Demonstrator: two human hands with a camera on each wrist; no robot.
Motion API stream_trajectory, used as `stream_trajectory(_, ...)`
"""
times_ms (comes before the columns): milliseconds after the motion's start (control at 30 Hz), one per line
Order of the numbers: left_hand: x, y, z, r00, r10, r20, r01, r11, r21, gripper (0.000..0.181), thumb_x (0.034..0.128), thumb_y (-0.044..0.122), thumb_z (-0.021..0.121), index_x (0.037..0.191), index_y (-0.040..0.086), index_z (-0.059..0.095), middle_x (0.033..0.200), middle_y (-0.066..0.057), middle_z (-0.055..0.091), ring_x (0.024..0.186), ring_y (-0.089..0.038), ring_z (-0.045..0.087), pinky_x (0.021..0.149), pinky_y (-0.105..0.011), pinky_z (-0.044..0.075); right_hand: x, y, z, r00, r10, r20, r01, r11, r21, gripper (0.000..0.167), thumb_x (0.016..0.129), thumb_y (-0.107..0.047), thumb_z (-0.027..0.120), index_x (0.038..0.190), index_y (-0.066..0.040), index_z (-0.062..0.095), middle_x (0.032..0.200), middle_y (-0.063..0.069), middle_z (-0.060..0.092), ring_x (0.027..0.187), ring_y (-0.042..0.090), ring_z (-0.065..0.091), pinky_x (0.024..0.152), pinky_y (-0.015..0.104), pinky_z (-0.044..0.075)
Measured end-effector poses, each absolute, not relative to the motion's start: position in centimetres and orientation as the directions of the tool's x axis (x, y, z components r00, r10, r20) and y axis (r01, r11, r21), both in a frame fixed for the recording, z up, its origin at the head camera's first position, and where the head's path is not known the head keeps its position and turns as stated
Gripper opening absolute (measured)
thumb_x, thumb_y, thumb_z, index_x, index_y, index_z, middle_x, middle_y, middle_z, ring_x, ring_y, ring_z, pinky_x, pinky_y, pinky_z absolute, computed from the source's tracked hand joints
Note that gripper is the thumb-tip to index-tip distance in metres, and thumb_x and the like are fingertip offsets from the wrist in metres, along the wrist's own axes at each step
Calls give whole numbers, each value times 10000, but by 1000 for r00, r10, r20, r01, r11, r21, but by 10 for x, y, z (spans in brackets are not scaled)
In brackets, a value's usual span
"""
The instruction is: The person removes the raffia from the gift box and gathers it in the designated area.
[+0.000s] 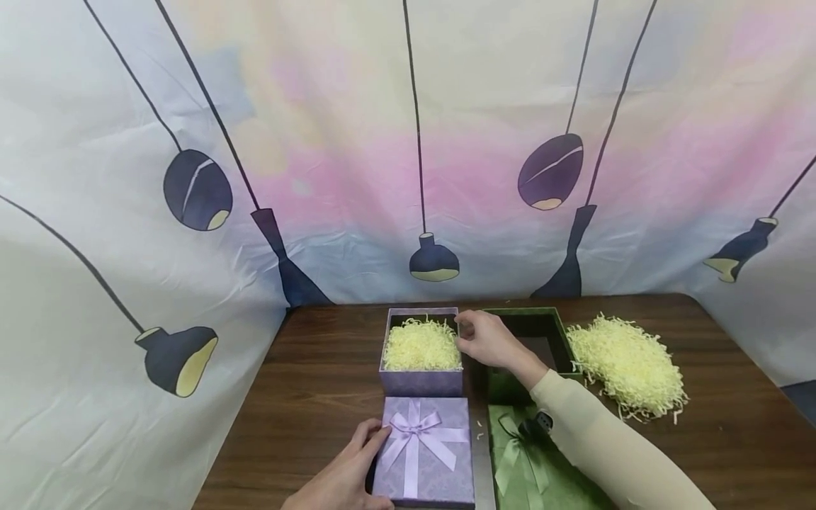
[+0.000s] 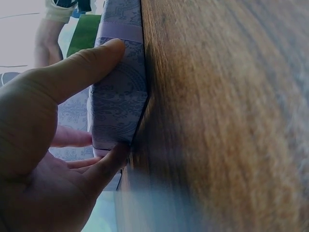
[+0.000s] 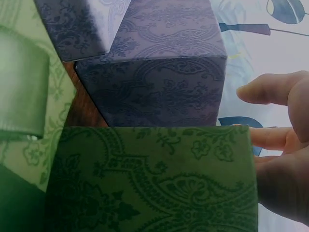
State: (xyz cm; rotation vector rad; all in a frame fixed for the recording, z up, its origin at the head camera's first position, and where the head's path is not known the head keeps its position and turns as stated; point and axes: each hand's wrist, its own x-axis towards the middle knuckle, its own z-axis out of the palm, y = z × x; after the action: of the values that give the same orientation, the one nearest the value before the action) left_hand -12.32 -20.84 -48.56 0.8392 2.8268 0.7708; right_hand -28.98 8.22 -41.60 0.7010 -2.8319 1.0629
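A purple patterned box [image 1: 421,384], filled with pale yellow shredded paper [image 1: 422,346], stands at the back of the table. In front of it lies its purple lid [image 1: 440,478], topped with a lilac ribbon bow [image 1: 416,427]. My left hand [image 1: 347,467] grips this lid by its near left corner; the left wrist view shows the thumb on one side wall and fingers on another. My right hand [image 1: 491,341] hovers at the purple box's right rim, above the green box [image 1: 532,336]. In the right wrist view its thumb and fingers are apart, with nothing visible between them.
A heap of yellow shredded paper [image 1: 627,368] lies right of the green box, whose dark inside shows. The green lid with its ribbon bow [image 1: 519,453] lies in front, partly under the right forearm. A patterned curtain [image 1: 357,177] hangs behind the wooden table [image 1: 306,382].
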Motion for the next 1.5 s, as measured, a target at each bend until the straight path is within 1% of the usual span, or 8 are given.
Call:
stream_trajectory(367, -123, -208, -481, -847, 531, 32, 469, 716, 518, 1000, 716, 514, 814, 1443, -30, 394, 1413, -141, 337, 1179, -288, 485, 965, -317, 495, -297, 74, -423, -925, -343, 166, -373, 722, -583, 383, 858, -136, 643, 1220, -10, 643, 1027, 112, 721, 935, 231, 686, 766, 373, 550)
stream_trajectory(500, -122, -208, -483, -841, 539, 46, 481, 708, 517, 1011, 715, 541, 803, 1432, -46, 400, 1404, -155, 341, 1170, -297, 489, 957, -321, 501, -296, 71, -423, -940, -313, 132, -329, 742, -585, 400, 863, -127, 643, 1242, 2, 631, 1056, 127, 710, 796, 184, 656, 708, 341, 515)
stream_trajectory(700, -124, -206, -488, -822, 560, 103, 532, 690, 491, 1031, 712, 604, 769, 1420, -56, 413, 1385, -164, 356, 1157, -298, 498, 945, -315, 509, -294, 71, -419, -949, -304, 80, -293, 765, -574, 427, 884, -103, 628, 1296, 5, 598, 1146, 168, 688, 515, 106, 489, 562, 274, 400)
stream_trajectory(967, -125, -206, -482, -839, 542, 53, 496, 720, 487, 1007, 726, 587, 774, 1416, -50, 412, 1378, -167, 354, 1157, -304, 497, 939, -343, 517, -293, 71, -417, -949, -306, 77, -289, 746, -600, 406, 875, -101, 623, 1269, 0, 626, 1151, 183, 687, 466, 93, 431, 522, 254, 382)
stream_trajectory(1133, -124, -205, -480, -860, 510, -10, 430, 735, 524, 1007, 733, 564, 781, 1454, -11, 378, 1418, -136, 329, 1175, -277, 490, 959, -349, 505, -296, 68, -417, -952, -296, 83, -283, 740, -610, 422, 870, -94, 593, 1283, -9, 620, 1168, 186, 683, 392, 95, 318, 453, 243, 320)
stream_trajectory(1200, -123, -205, -481, -865, 501, -33, 406, 736, 542, 1000, 743, 546, 781, 1472, 8, 357, 1428, -114, 317, 1183, -259, 481, 969, -336, 496, -296, 67, -417, -956, -282, 82, -271, 737, -619, 429, 864, -93, 587, 1285, -16, 620, 1127, 168, 698, 379, 92, 291, 430, 245, 296)
stream_trajectory(1333, -118, -207, -482, -857, 515, -4, 433, 724, 536, 1007, 743, 557, 775, 1462, -15, 361, 1406, -122, 334, 1180, -264, 482, 966, -331, 497, -294, 66, -422, -957, -284, 53, -253, 734, -630, 442, 860, -89, 566, 1295, -24, 617, 919, 124, 719, 368, 91, 256, 394, 238, 246)
stream_trajectory(1500, -118, -207, -484, -841, 535, 82, 502, 714, 489, 1026, 714, 609, 761, 1421, -40, 397, 1349, -120, 380, 1143, -259, 504, 941, -330, 510, -291, 67, -426, -957, -285, 59, -255, 727, -638, 436, 891, -107, 567, 1314, -7, 594, 609, 51, 617, 358, 94, 284, 387, 237, 256)
